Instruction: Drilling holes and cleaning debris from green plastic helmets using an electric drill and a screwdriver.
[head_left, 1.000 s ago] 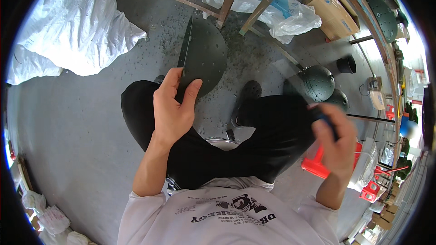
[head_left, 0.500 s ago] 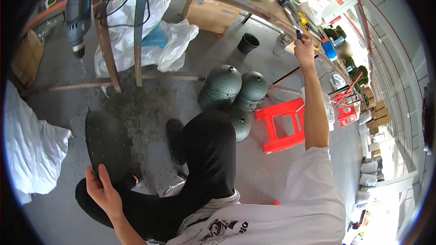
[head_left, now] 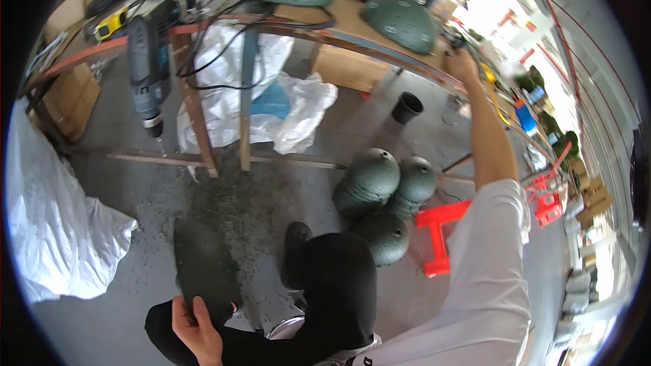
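Observation:
My left hand is closed on the near rim of a dark green dome shell dotted with small holes, held low by my bent knee. My right arm reaches far forward to the bench edge. There my right hand looks closed, with a small dark thing at its fingertips that I cannot make out. A larger green dome lies on the bench just left of that hand. At the bench's left end a power drill hangs bit-down over the edge.
Stacks of green domes stand on the floor ahead, beside a red plastic stool. Under the bench are white plastic bags, a cardboard box and a black pot. A white sack stands at left. Black cables drape over the bench edge.
The view has tilted up, showing more of the bench. My right hand has gone from holding a dark-handled tool above the bench edge to the bench surface. My left hand keeps the dome shell.

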The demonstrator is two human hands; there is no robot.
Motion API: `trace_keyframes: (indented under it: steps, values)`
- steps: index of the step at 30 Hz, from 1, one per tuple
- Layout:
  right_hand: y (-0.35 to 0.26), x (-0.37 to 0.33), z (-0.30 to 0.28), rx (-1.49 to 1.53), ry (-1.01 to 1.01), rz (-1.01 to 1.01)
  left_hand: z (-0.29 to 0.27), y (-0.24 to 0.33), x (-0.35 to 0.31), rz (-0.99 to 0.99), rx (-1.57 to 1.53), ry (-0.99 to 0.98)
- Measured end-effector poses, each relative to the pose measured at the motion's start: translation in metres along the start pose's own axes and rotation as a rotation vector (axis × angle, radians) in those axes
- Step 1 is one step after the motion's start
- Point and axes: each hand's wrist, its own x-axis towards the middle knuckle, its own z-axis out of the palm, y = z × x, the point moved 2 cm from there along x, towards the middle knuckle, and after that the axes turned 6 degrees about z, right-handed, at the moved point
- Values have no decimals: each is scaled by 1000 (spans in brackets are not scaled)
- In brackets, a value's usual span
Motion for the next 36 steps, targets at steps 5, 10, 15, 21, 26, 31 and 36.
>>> trace_keyframes:
  steps: [5, 10, 15, 21, 26, 31, 36]
  values:
    - [-24, -11, -10, 219, 289, -49, -4, -4, 11, -46, 74, 6]
    - [-133, -46, -99, 589, 743, -247, 1, -5, 34, -123, -28, -61]
    - [-315, -56, -157, 656, 474, -770, 4, -5, 60, -132, -22, -159]
    - [-529, -97, -109, 372, 51, -977, 7, -1, 73, -58, -49, -195]
    - [-622, -46, -23, 31, -67, -1072, 4, -5, 88, -142, -110, -228]
    - [-661, -45, 25, -56, -72, -1110, 1, 7, 119, -213, -78, -344]
    - [-687, -47, 49, -211, -122, -1255, 3, -8, 134, -166, -185, -360]
